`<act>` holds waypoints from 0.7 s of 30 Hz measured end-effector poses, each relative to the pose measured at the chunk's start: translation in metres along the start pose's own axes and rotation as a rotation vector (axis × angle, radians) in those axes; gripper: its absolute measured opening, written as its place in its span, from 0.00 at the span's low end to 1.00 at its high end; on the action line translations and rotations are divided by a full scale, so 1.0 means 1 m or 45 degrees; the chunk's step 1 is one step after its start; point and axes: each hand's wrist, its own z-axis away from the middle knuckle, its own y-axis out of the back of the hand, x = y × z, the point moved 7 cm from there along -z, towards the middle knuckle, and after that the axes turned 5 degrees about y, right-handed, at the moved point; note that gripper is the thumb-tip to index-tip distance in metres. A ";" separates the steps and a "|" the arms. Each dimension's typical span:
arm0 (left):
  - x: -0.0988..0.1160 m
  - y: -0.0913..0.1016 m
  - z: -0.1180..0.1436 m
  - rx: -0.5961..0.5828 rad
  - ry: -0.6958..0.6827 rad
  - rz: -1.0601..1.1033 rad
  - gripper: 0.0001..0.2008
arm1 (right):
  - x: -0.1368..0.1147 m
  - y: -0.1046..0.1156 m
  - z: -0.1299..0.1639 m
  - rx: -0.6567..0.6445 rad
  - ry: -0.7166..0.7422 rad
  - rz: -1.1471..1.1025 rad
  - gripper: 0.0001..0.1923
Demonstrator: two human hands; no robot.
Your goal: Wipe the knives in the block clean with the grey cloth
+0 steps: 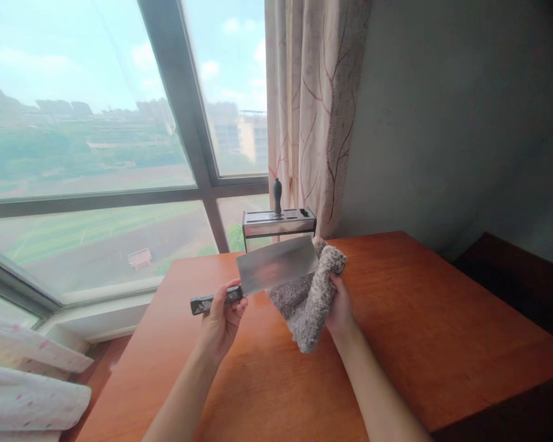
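My left hand is closed around the black handle of a cleaver, whose broad steel blade points to the right above the table. In my right hand is a fluffy grey cloth, bunched up and hanging down. The cloth lies against the blade's far end, and part of it shows below the blade. My right fingers are mostly hidden behind the cloth. Just beyond the cleaver stands a metal frame-like device with a black knob handle on top; the blade hides its lower part.
A reddish-brown wooden table spreads under my hands. Behind it are a large window and a patterned curtain, with a grey wall to the right. Another curtain hangs at the lower left.
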 end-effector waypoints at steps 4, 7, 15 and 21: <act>-0.015 -0.011 0.008 -0.018 0.028 -0.004 0.16 | 0.008 -0.013 0.007 -0.128 -0.027 -0.221 0.15; -0.032 -0.021 0.015 -0.111 0.100 -0.102 0.18 | 0.017 -0.015 0.012 -0.131 -0.050 -0.199 0.14; -0.050 -0.020 0.022 -0.127 0.090 -0.389 0.22 | 0.049 -0.018 0.015 -0.130 -0.195 -0.122 0.17; -0.054 -0.019 0.016 -0.132 0.073 -0.531 0.23 | 0.055 -0.004 0.007 0.078 -0.294 -0.088 0.15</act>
